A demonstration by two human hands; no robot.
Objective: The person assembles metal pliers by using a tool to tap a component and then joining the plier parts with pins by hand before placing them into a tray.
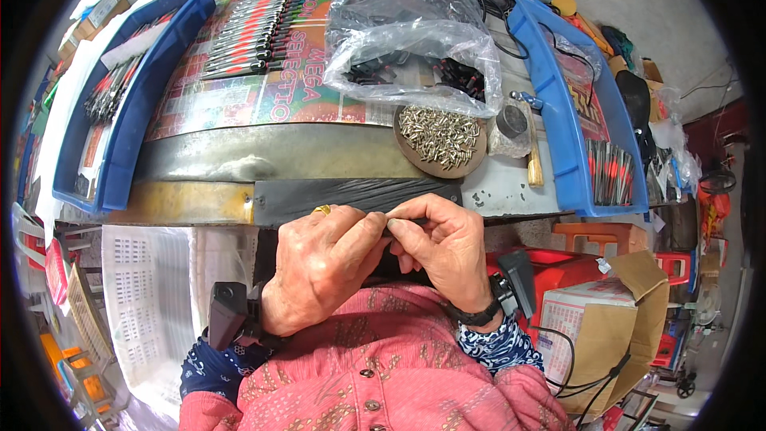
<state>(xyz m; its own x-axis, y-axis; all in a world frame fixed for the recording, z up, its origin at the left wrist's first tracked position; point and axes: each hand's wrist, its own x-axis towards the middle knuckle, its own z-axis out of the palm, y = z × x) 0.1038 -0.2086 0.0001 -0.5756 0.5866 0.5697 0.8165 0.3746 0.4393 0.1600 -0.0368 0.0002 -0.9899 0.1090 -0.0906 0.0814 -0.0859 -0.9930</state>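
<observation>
My left hand (323, 259), with a gold-coloured ring, and my right hand (448, 247) meet at the table's near edge. Thumbs and fingertips of both are pinched together around a small dark piece, mostly hidden by the fingers, so its kind cannot be made out. Just beyond them a black strip (351, 191) lies along the edge. A round brown dish (431, 174) behind my right hand holds a heap of small metal pieces (443, 137). Farther back lies a clear plastic bag (403, 8), its mouth toward me, with black and red pieces inside.
A row of red-and-black slim tools (255, 24) lies at the back left. Blue trays stand left (132, 136) and right (626, 128), both holding similar tools. Beside the dish are a small jar (511, 136) and a wooden handle (535, 168). A white basket (152, 287) and cardboard box (606, 335) flank me.
</observation>
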